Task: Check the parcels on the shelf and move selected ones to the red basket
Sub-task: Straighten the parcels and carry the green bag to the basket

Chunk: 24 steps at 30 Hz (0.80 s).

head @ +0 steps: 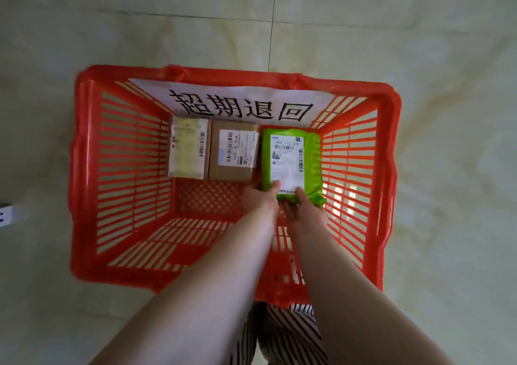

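The red basket [92, 168] stands on the floor below me, with a white sign of black characters [240, 104] on its far wall. Inside, at the far end, lie a pale box [188, 149], a brown cardboard box [233, 152] and a green parcel bag [310, 157] with a white label, side by side. My left hand [261, 198] and my right hand [303, 206] both grip the near end of the green parcel bag, thumbs on top, low in the basket at its right side.
Pale tiled floor [447, 56] lies all around the basket. A white power strip [5, 215] shows at the left edge. Striped trouser legs [288, 334] are under my arms at the bottom.
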Each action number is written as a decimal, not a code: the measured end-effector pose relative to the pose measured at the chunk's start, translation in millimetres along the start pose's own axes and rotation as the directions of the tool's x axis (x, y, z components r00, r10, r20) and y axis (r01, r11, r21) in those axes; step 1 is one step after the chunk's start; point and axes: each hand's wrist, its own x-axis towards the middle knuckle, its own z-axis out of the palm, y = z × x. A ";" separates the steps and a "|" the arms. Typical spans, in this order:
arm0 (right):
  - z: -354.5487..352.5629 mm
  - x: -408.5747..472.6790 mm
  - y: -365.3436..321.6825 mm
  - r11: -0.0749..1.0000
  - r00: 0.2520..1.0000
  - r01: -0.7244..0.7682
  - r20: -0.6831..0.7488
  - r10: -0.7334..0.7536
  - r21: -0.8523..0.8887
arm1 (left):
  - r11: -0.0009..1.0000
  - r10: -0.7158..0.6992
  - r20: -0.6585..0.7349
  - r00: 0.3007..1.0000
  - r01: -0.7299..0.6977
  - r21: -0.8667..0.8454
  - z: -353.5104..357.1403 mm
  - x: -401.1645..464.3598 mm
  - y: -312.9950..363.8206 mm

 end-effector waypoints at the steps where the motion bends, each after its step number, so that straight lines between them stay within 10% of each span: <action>1: 3.7 10.2 2.8 1.000 1.000 0.003 -0.006 -0.003 -0.005 | 1.000 -0.012 -0.019 1.000 0.012 -0.015 4.6 7.9 -3.9; 19: -15.2 -76.6 -3.6 0.970 0.972 -0.051 0.212 0.103 -0.238 | 0.981 -0.192 0.077 0.978 0.192 0.011 -60.9 -48.6 27.3; 24: -29.4 -212.5 -34.5 0.909 0.924 0.150 0.383 0.011 -0.388 | 0.901 -0.138 0.240 0.961 0.223 -0.372 -168.1 -146.5 56.9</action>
